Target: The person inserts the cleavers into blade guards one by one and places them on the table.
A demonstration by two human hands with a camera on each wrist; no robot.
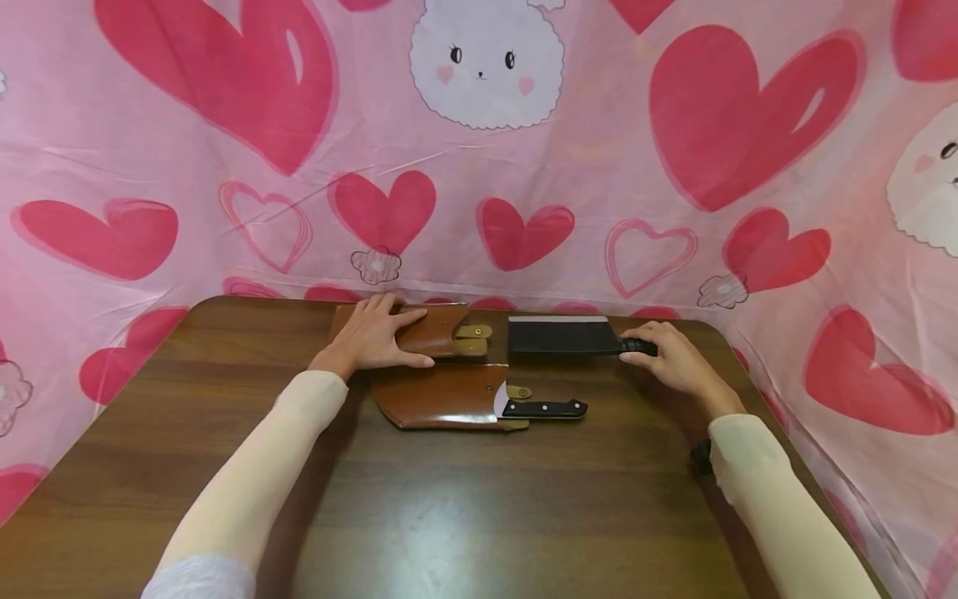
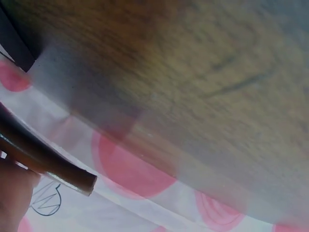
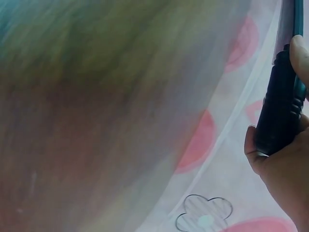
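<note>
At the back of the table, my left hand (image 1: 372,331) grips a brown leather knife sheath (image 1: 434,329) from above, its thumb along the near side. Two tan snap straps stick out from the sheath's right end. My right hand (image 1: 669,356) holds a cleaver by its black handle (image 3: 282,104). The cleaver's dark blade (image 1: 561,337) points left toward the sheath's straps, with a gap between; its pale edge faces the back. In front lies a second brown sheath (image 1: 441,395), with a black riveted knife handle (image 1: 545,408) protruding from its right end.
The brown wooden table (image 1: 479,499) carries these things near its back edge. A pink cloth (image 1: 524,158) with hearts and fluffy white faces hangs behind it and along the sides. A black band (image 1: 701,457) shows at the right wrist.
</note>
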